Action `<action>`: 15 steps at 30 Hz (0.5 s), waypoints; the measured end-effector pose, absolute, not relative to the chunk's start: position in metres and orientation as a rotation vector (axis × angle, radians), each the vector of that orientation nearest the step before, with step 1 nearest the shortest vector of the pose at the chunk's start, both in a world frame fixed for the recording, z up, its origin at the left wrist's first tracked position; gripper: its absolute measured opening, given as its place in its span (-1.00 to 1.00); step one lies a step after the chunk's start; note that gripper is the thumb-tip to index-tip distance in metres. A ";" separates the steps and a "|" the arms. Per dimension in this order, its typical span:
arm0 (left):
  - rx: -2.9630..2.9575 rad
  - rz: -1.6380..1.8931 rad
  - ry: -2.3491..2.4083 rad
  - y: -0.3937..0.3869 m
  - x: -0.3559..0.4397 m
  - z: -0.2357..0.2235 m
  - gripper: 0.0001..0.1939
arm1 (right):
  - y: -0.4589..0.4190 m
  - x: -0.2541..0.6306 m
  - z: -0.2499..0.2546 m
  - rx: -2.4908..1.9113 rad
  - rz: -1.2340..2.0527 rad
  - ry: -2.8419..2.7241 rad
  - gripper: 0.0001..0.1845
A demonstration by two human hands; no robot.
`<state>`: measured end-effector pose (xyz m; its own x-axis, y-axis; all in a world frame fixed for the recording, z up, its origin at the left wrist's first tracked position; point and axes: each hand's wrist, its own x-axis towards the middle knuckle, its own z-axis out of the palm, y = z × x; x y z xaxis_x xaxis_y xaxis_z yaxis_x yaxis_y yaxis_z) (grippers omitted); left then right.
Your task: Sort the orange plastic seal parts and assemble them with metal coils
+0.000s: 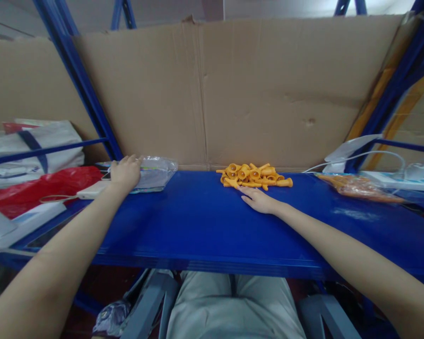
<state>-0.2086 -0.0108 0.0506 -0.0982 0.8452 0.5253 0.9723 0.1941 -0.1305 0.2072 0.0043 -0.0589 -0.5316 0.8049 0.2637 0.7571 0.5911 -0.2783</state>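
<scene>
My left hand (126,173) is at the left end of a flat stack of clear plastic bags (159,170) on the blue shelf. Its fingers bend away from view, so whether they pinch a bag cannot be told. Farther right, against the cardboard, lies a loose pile of yellow-orange plastic horn-shaped pieces (252,175). My right hand (258,199) lies low at the front of this pile with fingers stretched out and apart. Its fingertips reach the nearest pieces, and nothing is gripped.
A cardboard sheet (286,94) walls the back of the blue shelf (194,226). Blue posts (88,84) rise at both sides. Left are a red plastic bag (53,186) and a white power strip (28,223). Right lie a clear bag of orange pieces (360,187) and a cable (356,157).
</scene>
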 end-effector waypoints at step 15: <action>-1.786 -0.615 -1.686 -0.017 -0.206 0.056 -0.36 | 0.004 0.206 -0.058 -1.234 0.163 -2.447 -0.43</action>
